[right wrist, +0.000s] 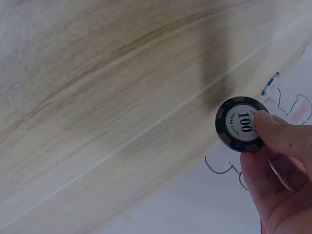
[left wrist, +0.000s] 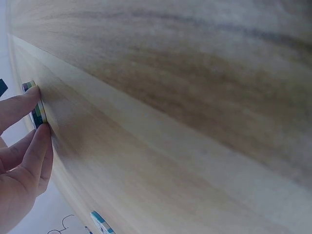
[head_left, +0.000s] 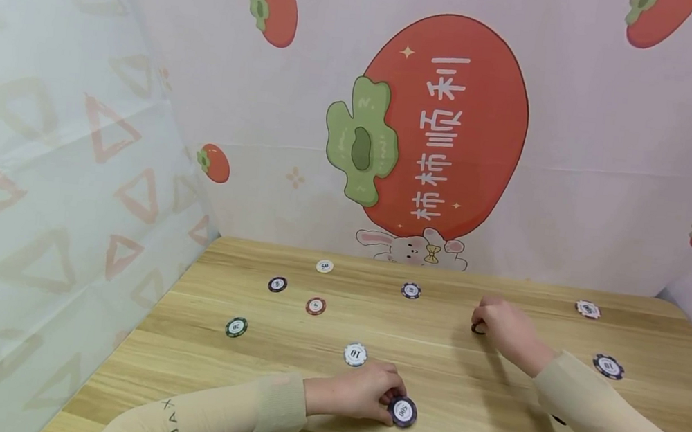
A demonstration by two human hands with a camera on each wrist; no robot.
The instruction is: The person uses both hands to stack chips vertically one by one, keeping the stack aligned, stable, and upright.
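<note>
Near the front middle of the table, my left hand [head_left: 359, 390] pinches a dark poker chip [head_left: 403, 412] marked 500 by its edge. In the left wrist view this chip [left wrist: 39, 113] appears edge-on, low at the wood, between thumb and fingertips; whether more than one chip is stacked there I cannot tell. Farther back on the right, my right hand [head_left: 509, 330] holds a black and brown poker chip [right wrist: 241, 124] marked 100, tilted off the table between thumb and fingers. A white-and-blue chip [head_left: 355, 354] marked 10 lies just behind the left hand.
Several chips lie flat on the wooden table [head_left: 181, 367]: a green one [head_left: 236, 327], a red one [head_left: 316, 306] and others behind. At right are a dark chip [head_left: 609, 366] and a white-and-dark one [head_left: 588, 309]. Another dark chip [head_left: 559, 419] is partly hidden by the right sleeve.
</note>
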